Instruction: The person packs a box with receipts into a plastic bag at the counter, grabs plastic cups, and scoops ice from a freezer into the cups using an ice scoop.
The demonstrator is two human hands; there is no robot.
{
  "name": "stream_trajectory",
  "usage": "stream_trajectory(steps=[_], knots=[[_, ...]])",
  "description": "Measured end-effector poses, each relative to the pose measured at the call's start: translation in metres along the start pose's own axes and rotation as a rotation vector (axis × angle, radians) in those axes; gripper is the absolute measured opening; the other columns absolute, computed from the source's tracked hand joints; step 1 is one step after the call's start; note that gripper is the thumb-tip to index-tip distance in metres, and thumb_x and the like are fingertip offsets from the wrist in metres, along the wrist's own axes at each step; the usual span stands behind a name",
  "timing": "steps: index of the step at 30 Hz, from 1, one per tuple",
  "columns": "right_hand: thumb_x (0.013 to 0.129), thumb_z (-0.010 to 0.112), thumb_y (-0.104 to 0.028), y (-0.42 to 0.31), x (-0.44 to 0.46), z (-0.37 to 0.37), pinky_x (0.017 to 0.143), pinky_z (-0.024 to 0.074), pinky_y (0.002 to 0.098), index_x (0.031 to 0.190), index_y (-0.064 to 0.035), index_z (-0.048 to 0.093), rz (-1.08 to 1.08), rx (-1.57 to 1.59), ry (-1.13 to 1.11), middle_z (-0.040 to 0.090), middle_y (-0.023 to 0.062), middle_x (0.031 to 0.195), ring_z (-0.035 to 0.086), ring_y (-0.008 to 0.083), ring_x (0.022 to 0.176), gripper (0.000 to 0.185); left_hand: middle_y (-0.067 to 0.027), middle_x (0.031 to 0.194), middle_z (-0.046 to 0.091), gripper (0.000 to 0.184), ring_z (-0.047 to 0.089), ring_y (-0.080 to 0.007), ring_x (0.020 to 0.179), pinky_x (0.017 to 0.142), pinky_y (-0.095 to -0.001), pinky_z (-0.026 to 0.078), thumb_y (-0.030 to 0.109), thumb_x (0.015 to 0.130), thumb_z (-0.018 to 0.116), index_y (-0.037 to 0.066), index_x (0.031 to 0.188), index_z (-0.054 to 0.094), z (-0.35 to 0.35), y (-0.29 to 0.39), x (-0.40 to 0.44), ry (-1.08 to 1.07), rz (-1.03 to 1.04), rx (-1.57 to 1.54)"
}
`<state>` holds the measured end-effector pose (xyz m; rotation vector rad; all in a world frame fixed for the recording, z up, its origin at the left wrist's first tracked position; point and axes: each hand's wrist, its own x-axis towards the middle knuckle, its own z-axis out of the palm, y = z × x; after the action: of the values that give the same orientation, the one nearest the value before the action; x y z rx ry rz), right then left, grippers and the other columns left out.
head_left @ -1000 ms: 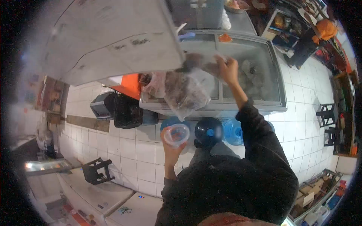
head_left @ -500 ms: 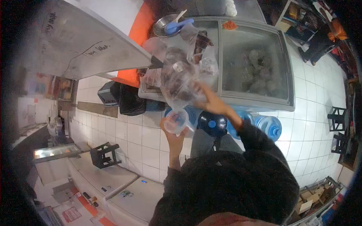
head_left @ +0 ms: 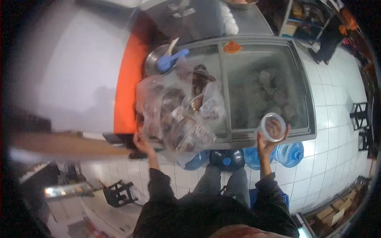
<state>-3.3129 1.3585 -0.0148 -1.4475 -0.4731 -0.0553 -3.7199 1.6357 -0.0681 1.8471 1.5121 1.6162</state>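
Observation:
My right hand (head_left: 266, 143) is wrapped round a clear plastic cup (head_left: 274, 127), raised over the front edge of the glass-topped chest freezer (head_left: 274, 137). Through the cup's wall some fingers show, and its mouth faces up at me. My left hand (head_left: 143, 144) is at the freezer's left front corner, its fingers closed on the corner of a board (head_left: 75, 146) that is seen nearly edge-on and blurred. Close by that hand, clear plastic bags (head_left: 186, 133) with dark contents lie heaped on the freezer's left glass.
A metal bowl (head_left: 152, 61) with a blue scoop (head_left: 170, 59) stands behind the bags. An orange-edged white counter (head_left: 83, 79) adjoins on the left. Blue water jugs (head_left: 289, 154) line the floor before my legs. Black stools (head_left: 119, 193) and another person (head_left: 327, 43) are farther off.
The cup has passed from my left hand to my right and moved rightward. My right hand has left the bags. My left hand has moved to the board, which has swung down and lies edge-on.

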Motion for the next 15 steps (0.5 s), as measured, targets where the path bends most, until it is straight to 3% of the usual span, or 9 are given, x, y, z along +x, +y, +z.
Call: stream_trajectory(steps=[2, 3, 5, 7, 15], knots=[[0.067, 0.074, -0.010, 0.034, 0.018, -0.012, 0.090, 0.0468, 0.0414, 0.140, -0.0119, 0.001, -0.098, -0.192, 0.022, 0.044, 0.0178, 0.119, 0.053, 0.0286, 0.105, 0.103, -0.0081, 0.101, 0.057, 0.026, 0.056, -0.0157, 0.091, 0.078, -0.0315, 0.046, 0.016, 0.091, 0.048, 0.002, 0.113, 0.052, -0.006, -0.031, 0.040, -0.337, -0.291, 0.094], [0.072, 0.072, -0.012, 0.046, 0.020, -0.015, 0.090, 0.0480, 0.0434, 0.140, -0.0154, 0.000, -0.189, -0.375, 0.007, 0.043, 0.0189, 0.120, 0.053, 0.0306, 0.106, 0.098, -0.0081, 0.101, 0.057, 0.026, 0.056, -0.0157, 0.091, 0.078, -0.0315, 0.046, 0.016, 0.091, 0.048, 0.002, 0.113, 0.052, 0.005, -0.032, 0.051, -0.370, -0.283, 0.094], [0.072, 0.072, -0.012, 0.051, 0.023, -0.013, 0.089, 0.0483, 0.0441, 0.140, -0.0154, 0.001, -0.155, -0.313, 0.078, 0.042, 0.0191, 0.120, 0.053, 0.0312, 0.106, 0.099, -0.0101, 0.098, 0.058, 0.024, 0.055, -0.0159, 0.084, 0.076, -0.0287, 0.045, 0.008, 0.088, 0.048, -0.001, 0.109, 0.054, 0.023, -0.028, 0.069, -0.510, 0.110, 0.290], [0.072, 0.073, -0.014, 0.044, 0.019, -0.012, 0.089, 0.0483, 0.0451, 0.140, -0.0158, 0.002, -0.116, -0.255, 0.125, 0.042, 0.0184, 0.121, 0.053, 0.0321, 0.105, 0.098, -0.0101, 0.097, 0.058, 0.023, 0.055, -0.0160, 0.084, 0.075, -0.0288, 0.045, 0.009, 0.088, 0.048, -0.002, 0.108, 0.054, 0.037, -0.027, 0.080, -0.538, 0.254, 0.347], [0.074, 0.072, -0.020, 0.041, 0.026, -0.004, 0.093, 0.0446, 0.0470, 0.140, -0.0137, 0.006, -0.007, -0.279, 0.144, 0.046, 0.0158, 0.118, 0.052, 0.0298, 0.106, 0.093, -0.0100, 0.096, 0.058, 0.023, 0.055, -0.0165, 0.083, 0.074, -0.0290, 0.044, 0.011, 0.088, 0.048, -0.002, 0.106, 0.054, 0.061, -0.030, 0.085, -0.514, -0.022, 0.236]])
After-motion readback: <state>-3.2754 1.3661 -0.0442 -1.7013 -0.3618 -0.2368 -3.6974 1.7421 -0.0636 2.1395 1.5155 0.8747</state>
